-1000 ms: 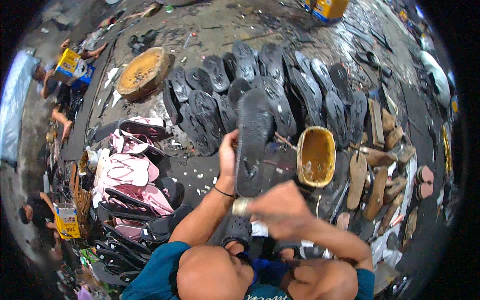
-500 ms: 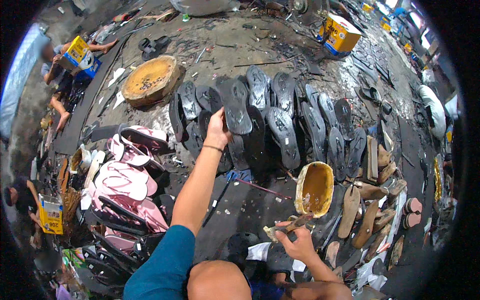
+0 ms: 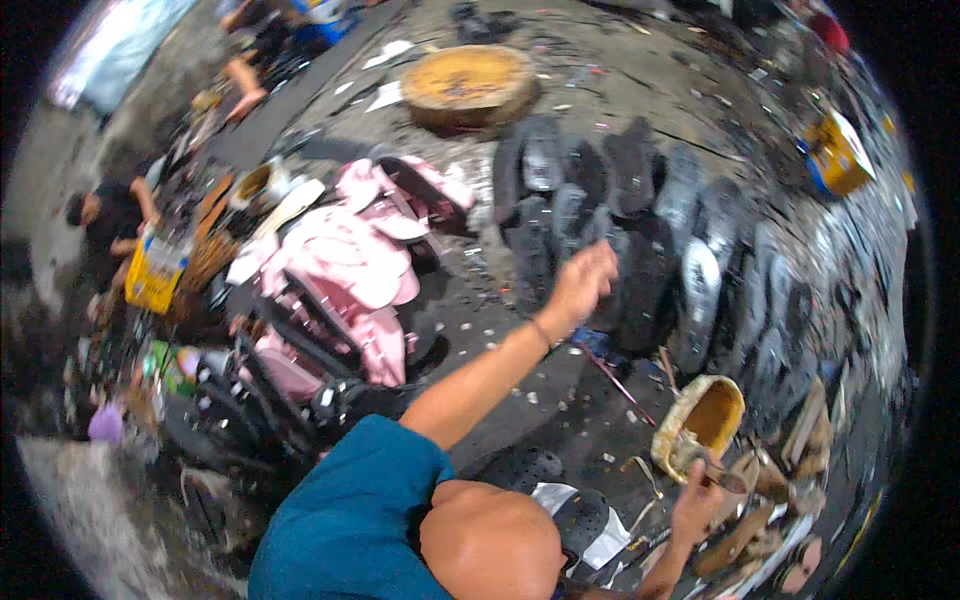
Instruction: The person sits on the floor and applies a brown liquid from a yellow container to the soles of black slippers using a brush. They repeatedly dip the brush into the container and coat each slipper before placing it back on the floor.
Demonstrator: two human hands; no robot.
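My left hand (image 3: 585, 285) is over the near-left part of several rows of black sandal soles (image 3: 645, 270). Its fingers look loosely apart with nothing seen between them, though motion blurs them. My right hand (image 3: 697, 505) is closed around a wooden-handled brush (image 3: 727, 480). The brush's pale, ragged end is at the near rim of a tub (image 3: 664, 432), crusted yellowish outside and brownish-yellow inside. Whether the bristles touch the contents is hard to tell.
Pink and black sandals (image 3: 345, 255) are heaped on the left. Beyond the soles stands a round wooden block (image 3: 470, 85). Brown foot-shaped forms (image 3: 735, 540) lie at the lower right. A person (image 3: 110, 215) sits far left by a yellow box (image 3: 157, 275); another yellow box (image 3: 838, 155) stands far right.
The view has swung left, so the scene sits further right. My left hand has let go of the black sole. My right hand has brought the brush to the tub.
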